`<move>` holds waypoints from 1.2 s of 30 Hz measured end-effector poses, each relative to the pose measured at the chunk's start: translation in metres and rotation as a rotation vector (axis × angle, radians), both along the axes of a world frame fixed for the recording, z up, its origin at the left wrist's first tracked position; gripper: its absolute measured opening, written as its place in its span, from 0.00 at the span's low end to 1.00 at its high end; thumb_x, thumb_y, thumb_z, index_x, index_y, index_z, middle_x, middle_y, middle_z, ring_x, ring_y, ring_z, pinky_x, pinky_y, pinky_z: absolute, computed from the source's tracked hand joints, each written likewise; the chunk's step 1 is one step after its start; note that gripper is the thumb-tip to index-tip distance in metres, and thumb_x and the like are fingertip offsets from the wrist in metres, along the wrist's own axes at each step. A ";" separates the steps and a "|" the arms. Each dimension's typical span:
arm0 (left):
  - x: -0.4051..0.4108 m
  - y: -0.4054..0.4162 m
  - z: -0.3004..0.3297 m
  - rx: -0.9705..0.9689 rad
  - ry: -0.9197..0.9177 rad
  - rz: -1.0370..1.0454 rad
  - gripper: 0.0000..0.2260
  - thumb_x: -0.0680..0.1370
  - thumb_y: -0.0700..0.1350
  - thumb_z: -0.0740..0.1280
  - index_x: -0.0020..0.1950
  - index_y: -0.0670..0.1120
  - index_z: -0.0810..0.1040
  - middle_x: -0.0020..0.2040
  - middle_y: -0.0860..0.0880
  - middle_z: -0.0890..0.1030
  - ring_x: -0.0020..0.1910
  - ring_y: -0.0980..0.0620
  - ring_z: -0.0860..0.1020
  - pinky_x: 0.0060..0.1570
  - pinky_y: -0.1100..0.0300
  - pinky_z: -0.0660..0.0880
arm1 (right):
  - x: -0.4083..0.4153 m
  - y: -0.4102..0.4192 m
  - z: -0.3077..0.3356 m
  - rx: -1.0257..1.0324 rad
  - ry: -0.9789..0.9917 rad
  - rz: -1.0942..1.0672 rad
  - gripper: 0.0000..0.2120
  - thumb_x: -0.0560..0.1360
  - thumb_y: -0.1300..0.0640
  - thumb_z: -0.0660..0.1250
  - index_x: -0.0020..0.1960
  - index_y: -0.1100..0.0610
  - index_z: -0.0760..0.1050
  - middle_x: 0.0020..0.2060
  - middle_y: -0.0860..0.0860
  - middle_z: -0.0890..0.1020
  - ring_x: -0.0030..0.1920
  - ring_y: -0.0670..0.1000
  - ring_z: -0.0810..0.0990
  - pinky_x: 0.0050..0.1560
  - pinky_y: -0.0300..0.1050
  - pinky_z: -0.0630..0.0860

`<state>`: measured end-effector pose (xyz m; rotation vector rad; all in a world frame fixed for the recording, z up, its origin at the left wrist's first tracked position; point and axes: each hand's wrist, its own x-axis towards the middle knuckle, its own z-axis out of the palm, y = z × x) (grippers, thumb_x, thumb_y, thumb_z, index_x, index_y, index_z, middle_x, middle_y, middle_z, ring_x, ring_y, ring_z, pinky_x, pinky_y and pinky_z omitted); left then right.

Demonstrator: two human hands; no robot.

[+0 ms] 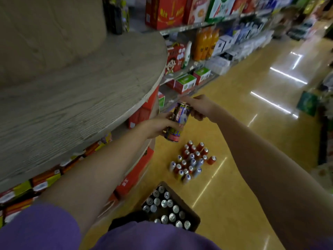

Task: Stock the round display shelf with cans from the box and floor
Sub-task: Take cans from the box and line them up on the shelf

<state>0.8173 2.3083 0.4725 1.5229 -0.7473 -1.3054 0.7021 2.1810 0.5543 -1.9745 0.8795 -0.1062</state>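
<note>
Can [177, 121] held in both grips, left hand [158, 126] low, right hand [197, 107] at top, beside shelf rim [153, 91]; open floor [243, 141] right; below, box [195, 216] holds cans.

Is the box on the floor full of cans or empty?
Mostly full. The open box shows many silver can tops packed inside; its near end is hidden.

The box [195, 216] is partly hidden behind the purple shirt [153, 237]; the far aisle shelves [252, 38] are blurred.
</note>
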 end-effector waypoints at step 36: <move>0.094 0.498 0.099 -0.131 -0.423 0.891 0.28 0.63 0.35 0.81 0.61 0.42 0.78 0.54 0.47 0.84 0.52 0.52 0.82 0.55 0.54 0.78 | 0.198 0.444 0.087 -0.039 -0.377 0.856 0.14 0.67 0.55 0.79 0.50 0.53 0.81 0.47 0.55 0.86 0.43 0.47 0.83 0.46 0.48 0.79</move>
